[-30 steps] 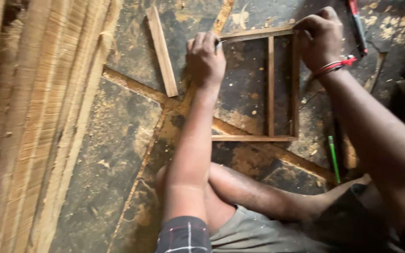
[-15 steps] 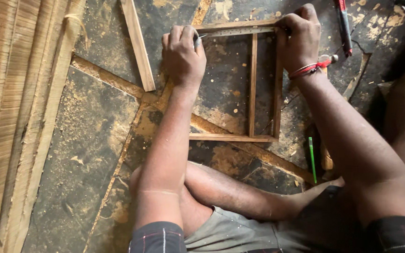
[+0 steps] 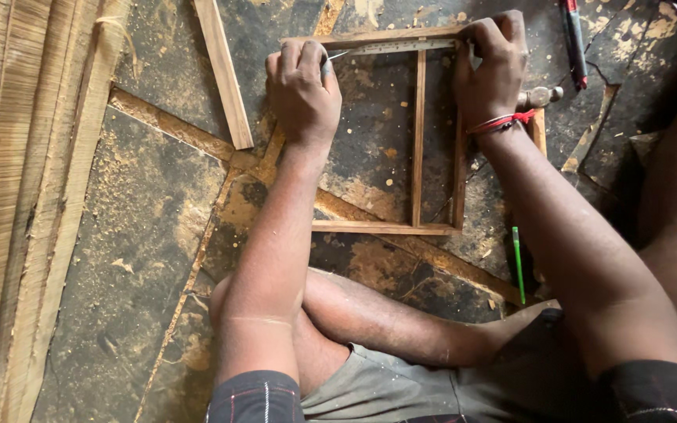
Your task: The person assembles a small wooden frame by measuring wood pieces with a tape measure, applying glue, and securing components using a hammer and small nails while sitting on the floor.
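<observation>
Down on the stone floor [image 3: 119,258], a small wooden frame [image 3: 419,141] lies flat in front of the seated person, which lets both hands bear down on it from above. The left hand [image 3: 303,90] has its fingers curled and pressed onto the frame's far left corner, pinning one end of a thin metal ruler [image 3: 401,47] that runs along the top rail. The right hand [image 3: 494,66] closes over the far right corner, its fingers pinching the ruler's other end against the wood; held at both ends like this, the ruler stays snug and straight on the rail. A loose wooden strip [image 3: 223,74] lies just left of the frame, apart from it. A hammer [image 3: 538,98] rests beside the right wrist, and a green pencil [image 3: 517,262] lies near the frame's lower right corner, both within easy reach.
</observation>
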